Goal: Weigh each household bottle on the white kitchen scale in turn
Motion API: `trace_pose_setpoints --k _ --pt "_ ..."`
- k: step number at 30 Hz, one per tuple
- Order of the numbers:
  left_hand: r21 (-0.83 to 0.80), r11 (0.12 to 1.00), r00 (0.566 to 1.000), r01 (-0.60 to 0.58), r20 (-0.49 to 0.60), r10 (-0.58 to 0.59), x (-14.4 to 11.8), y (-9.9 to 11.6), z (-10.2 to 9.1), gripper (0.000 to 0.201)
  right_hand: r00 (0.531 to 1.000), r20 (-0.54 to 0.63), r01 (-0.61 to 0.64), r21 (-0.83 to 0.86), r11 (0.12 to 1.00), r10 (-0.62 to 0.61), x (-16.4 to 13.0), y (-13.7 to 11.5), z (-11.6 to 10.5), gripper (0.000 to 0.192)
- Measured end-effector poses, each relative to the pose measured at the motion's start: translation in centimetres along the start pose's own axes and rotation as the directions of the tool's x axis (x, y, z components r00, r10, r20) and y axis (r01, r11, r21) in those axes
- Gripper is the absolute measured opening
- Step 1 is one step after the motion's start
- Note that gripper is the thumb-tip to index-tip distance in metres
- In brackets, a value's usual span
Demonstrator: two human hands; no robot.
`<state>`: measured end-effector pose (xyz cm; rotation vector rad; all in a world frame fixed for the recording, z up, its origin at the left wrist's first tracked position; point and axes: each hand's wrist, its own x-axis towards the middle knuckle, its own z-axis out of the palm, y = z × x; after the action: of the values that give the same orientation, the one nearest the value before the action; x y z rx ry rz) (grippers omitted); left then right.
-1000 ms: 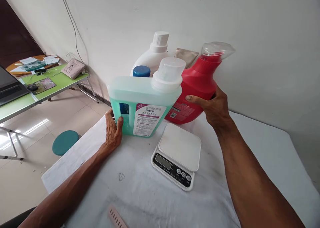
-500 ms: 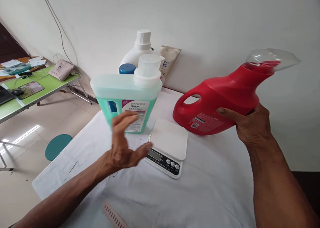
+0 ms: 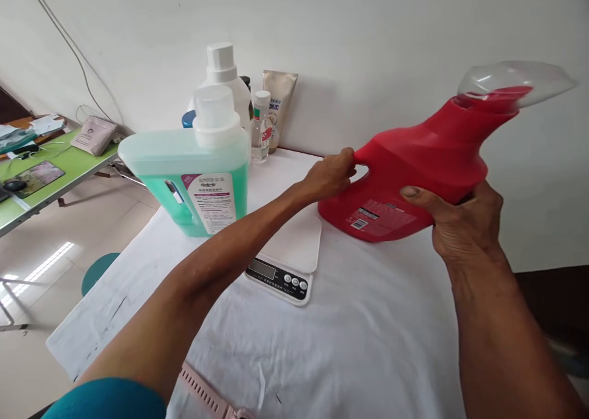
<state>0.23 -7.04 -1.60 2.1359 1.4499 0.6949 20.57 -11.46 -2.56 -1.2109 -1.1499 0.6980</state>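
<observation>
A red detergent bottle [image 3: 414,167] with a clear cap is tilted, neck up to the right, above the table's right half. My right hand [image 3: 460,222] grips its body from below. My left hand [image 3: 331,173] reaches across and closes on its handle at the left end. A white kitchen scale [image 3: 288,259] lies on the white cloth below my left forearm. A green translucent detergent jug [image 3: 193,173] with a white cap stands to the left, untouched.
Behind the green jug stand a white bottle [image 3: 223,78], a small clear bottle [image 3: 261,127] and a beige tube [image 3: 278,103] against the wall. A pink comb-like strip [image 3: 207,394] lies at the near edge. A green table [image 3: 59,167] and teal stool [image 3: 99,270] stand at left.
My left hand left the green jug, crossed over the scale and took the red bottle's handle. My right hand carried the red bottle rightward and tilted it further.
</observation>
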Motion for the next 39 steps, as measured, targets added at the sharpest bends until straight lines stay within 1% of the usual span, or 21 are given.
trace_pose_setpoints --k 2,5,6,8,10,11,13,14,15,16,18,20,21,23,25,26,28,30,33,36,39 --pt "0.035 0.999 0.999 -0.037 0.016 0.037 0.3 -0.2 0.0 0.024 1.0 -0.018 0.01 0.035 0.999 -0.01 -0.1 -0.1 0.3 0.066" --pt "0.072 0.992 0.995 -0.099 -0.019 0.101 0.6 0.3 -0.5 0.022 0.998 -0.057 0.027 0.124 0.992 -0.02 -0.1 -1.1 0.6 0.065" --pt "0.089 0.988 0.991 -0.125 -0.032 0.128 0.7 0.7 -0.9 0.021 0.996 -0.07 0.063 0.143 0.988 -0.053 -0.1 -1.7 0.6 0.064" --pt "0.121 0.975 0.979 -0.187 -0.059 0.195 0.7 1.7 -1.9 0.019 0.984 -0.059 0.174 0.136 0.975 -0.167 -0.2 -3.3 0.4 0.062" --pt "0.151 0.96 0.964 -0.237 -0.088 0.252 0.2 2.7 -3.2 0.021 0.959 -0.001 0.28 0.11 0.954 -0.282 -0.4 -5.3 0.2 0.061" --pt "0.163 0.955 0.957 -0.248 -0.109 0.268 -0.4 3.2 -3.9 0.027 0.948 0.037 0.31 0.111 0.944 -0.316 -0.7 -6.3 0.1 0.062" --pt "0.184 0.953 0.944 -0.239 -0.185 0.272 -2.0 3.9 -5.3 0.042 0.934 0.105 0.327 0.139 0.935 -0.342 -1.4 -8.1 0.2 0.065" --pt "0.189 0.956 0.934 -0.225 -0.236 0.267 -3.1 4.0 -6.0 0.045 0.929 0.132 0.323 0.162 0.932 -0.345 -1.8 -8.8 0.4 0.067" --pt "0.19 0.959 0.921 -0.211 -0.288 0.26 -4.4 4.0 -6.5 0.042 0.926 0.157 0.314 0.188 0.931 -0.344 -2.3 -9.3 0.7 0.07" --pt "0.188 0.962 0.909 -0.199 -0.332 0.253 -5.8 4.0 -7.1 0.035 0.924 0.178 0.3 0.213 0.93 -0.339 -2.8 -9.6 1.1 0.071" --pt "0.187 0.967 0.895 -0.172 -0.382 0.233 -8.6 3.6 -8.0 0.019 0.923 0.222 0.254 0.256 0.933 -0.313 -3.7 -9.8 2.1 0.075" --pt "0.21 0.97 0.907 -0.121 -0.373 0.194 -11.3 3.0 -8.7 0.007 0.926 0.27 0.188 0.28 0.942 -0.265 -4.5 -9.6 3.3 0.075" --pt "0.228 0.97 0.918 -0.084 -0.36 0.164 -12.4 2.7 -9.0 0.008 0.925 0.295 0.156 0.28 0.947 -0.239 -4.8 -9.4 3.9 0.073" --pt "0.251 0.968 0.933 -0.003 -0.348 0.094 -14.3 2.2 -9.1 0.014 0.919 0.343 0.101 0.269 0.958 -0.193 -5.4 -8.9 5.0 0.068" --pt "0.223 0.974 0.927 0.051 -0.372 0.037 -15.4 1.6 -8.8 0.016 0.914 0.372 0.063 0.26 0.963 -0.16 -5.8 -8.4 5.7 0.063" --pt "0.188 0.98 0.919 0.057 -0.393 0.022 -15.8 1.3 -8.5 0.015 0.913 0.38 0.047 0.259 0.965 -0.147 -5.9 -8.1 6.0 0.061" --pt "0.117 0.993 0.908 0.033 -0.419 0.019 -16.3 0.7 -7.8 0.013 0.912 0.388 0.029 0.262 0.965 -0.133 -6.1 -7.5 6.3 0.06" --pt "0.08 0.997 0.905 -0.002 -0.425 0.036 -16.7 0.2 -7.0 0.013 0.907 0.403 0.015 0.253 0.967 -0.12 -6.2 -7.0 6.3 0.061" --pt "0.096 0.995 0.904 -0.018 -0.423 0.057 -17.1 -0.4 -6.3 0.014 0.898 0.426 0.011 0.229 0.973 -0.11 -6.3 -6.4 6.1 0.061" --pt "0.096 0.995 0.889 -0.04 -0.45 0.079 -17.4 -0.7 -6.1 0.018 0.886 0.446 0.034 0.215 0.976 -0.129 -6.3 -6.2 6.0 0.059" --pt "0.096 0.993 0.874 -0.07 -0.474 0.107 -17.4 -0.7 -6.1 0.026 0.884 0.443 0.069 0.191 0.979 -0.149 -6.0 -6.0 6.0 0.06"
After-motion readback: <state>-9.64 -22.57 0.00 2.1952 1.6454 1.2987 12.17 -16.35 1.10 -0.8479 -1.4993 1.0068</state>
